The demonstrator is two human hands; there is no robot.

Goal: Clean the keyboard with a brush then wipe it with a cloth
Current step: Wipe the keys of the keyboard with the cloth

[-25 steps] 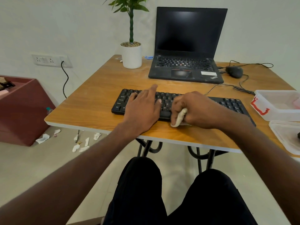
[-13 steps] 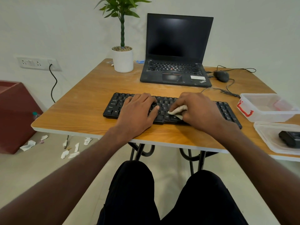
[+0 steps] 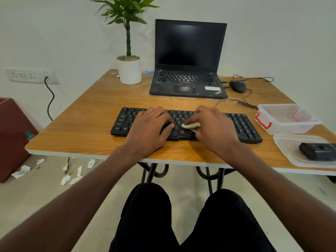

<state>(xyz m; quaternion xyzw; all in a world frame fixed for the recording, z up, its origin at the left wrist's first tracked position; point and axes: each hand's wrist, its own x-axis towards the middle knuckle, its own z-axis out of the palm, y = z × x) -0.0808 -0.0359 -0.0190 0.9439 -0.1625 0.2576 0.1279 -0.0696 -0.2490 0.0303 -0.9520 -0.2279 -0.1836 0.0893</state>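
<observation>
Since a second ago the right hand (image 3: 214,128) has carried the cloth (image 3: 190,126) from the near edge of the keyboard (image 3: 243,126) up onto the middle key rows, and the left hand's (image 3: 151,130) fingers, then stretched out, now bend over the keys. That right hand grips the small white cloth, pressing it on the keys. The left hand rests on the keyboard's left half, fingers loosely bent, holding nothing. The black keyboard lies on the wooden desk (image 3: 87,128) near its front edge, before an open laptop (image 3: 189,59), with a potted plant (image 3: 129,70) beside it
</observation>
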